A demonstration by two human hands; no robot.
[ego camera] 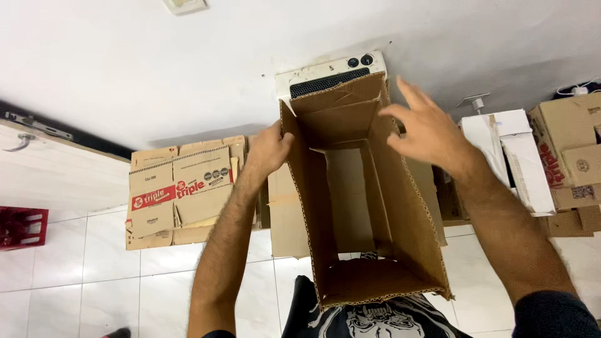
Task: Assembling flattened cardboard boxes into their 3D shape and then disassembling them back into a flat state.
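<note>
Flattened cartons (181,194) stacked against wall on my left, red crate (22,226) beyond, white heater (332,74) ahead, white box (510,153) and brown boxes (573,150) on my right.

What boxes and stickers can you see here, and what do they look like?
Open box: middle, brown cardboard, tall, left hand on its edge, right hand at its far flap.
Flattened boxes: left, against the wall, brown with a red-and-white label.
White box: right, long, upright.
Brown box: far right, red print.
</note>
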